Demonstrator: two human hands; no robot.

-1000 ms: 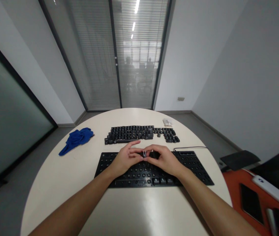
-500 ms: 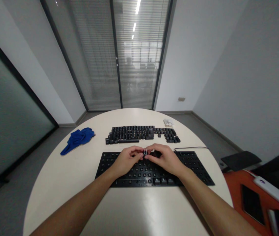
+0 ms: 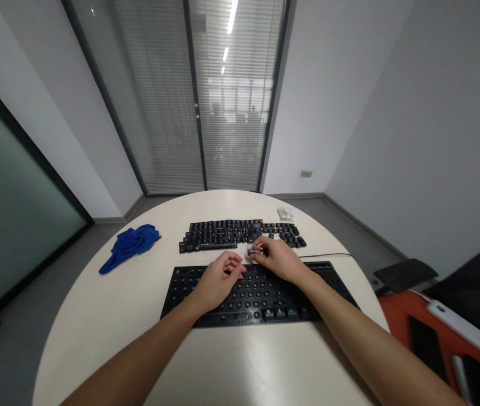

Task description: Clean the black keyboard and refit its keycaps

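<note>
My left hand (image 3: pixel 219 280) rests over the left-middle part of a black keyboard base (image 3: pixel 248 304), its fingers loosely bent and the thumb a little apart from them. I see nothing held in it. Just past the back edge of the base, my right hand (image 3: pixel 280 257) pinches a small keycap puller (image 3: pixel 251 252) with thin pale wires, partly hidden by the fingers. Most of the base shows bare key posts; several keycaps (image 3: pixel 280 313) sit on its front row. Behind the hands, loose black keycaps (image 3: pixel 225 232) lie in rows on the table.
A blue cloth (image 3: pixel 132 246) lies at the left of the round pale table (image 3: pixel 108 327). A small clear bag (image 3: pixel 285 213) sits at the back right. The keyboard cable (image 3: pixel 328 255) runs right. Beside the table, an orange chair seat (image 3: pixel 400 321) carries a phone (image 3: pixel 428 347) and a white power strip (image 3: pixel 462 327).
My hands have parted. The right one has moved forward off the base with the keycap puller, while the left one has stayed over the keys. The view has tilted slightly.
</note>
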